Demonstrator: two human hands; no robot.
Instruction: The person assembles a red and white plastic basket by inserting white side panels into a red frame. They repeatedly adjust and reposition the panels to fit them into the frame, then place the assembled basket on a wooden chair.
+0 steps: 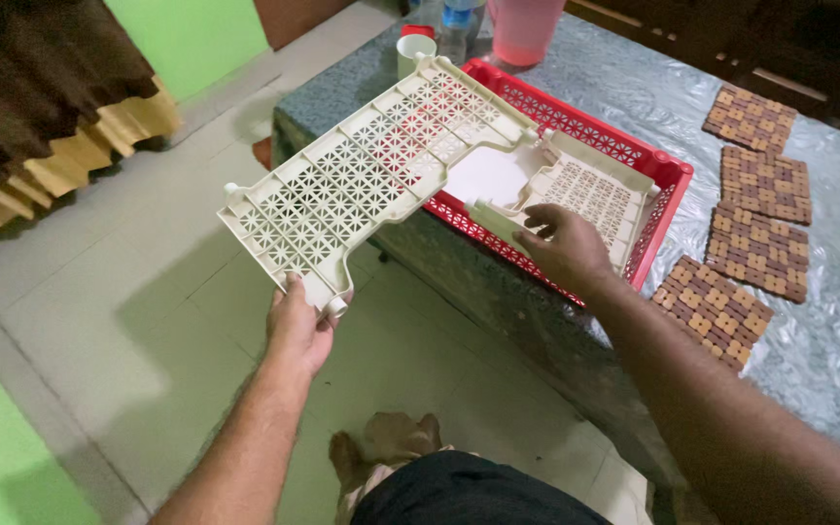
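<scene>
Near the middle of the frame, the left hand (298, 326) gripped the bottom corner of a cream plastic rack (381, 175). The right hand (564, 248) held its other end, probably by a flap, over a red basket (668, 175) on the worktop (828, 340).

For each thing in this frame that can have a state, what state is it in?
Cream lattice panel: lifted, tilted, held at both ends over the red crate.
Left hand: grip closed on the panel's near corner.
Right hand: grip closed on the panel's far end.
Red crate: resting on the table, partly over its edge.
Woven mats: lying flat, in a row on the table.
White cup: upright.
Pink jug: upright.
</scene>
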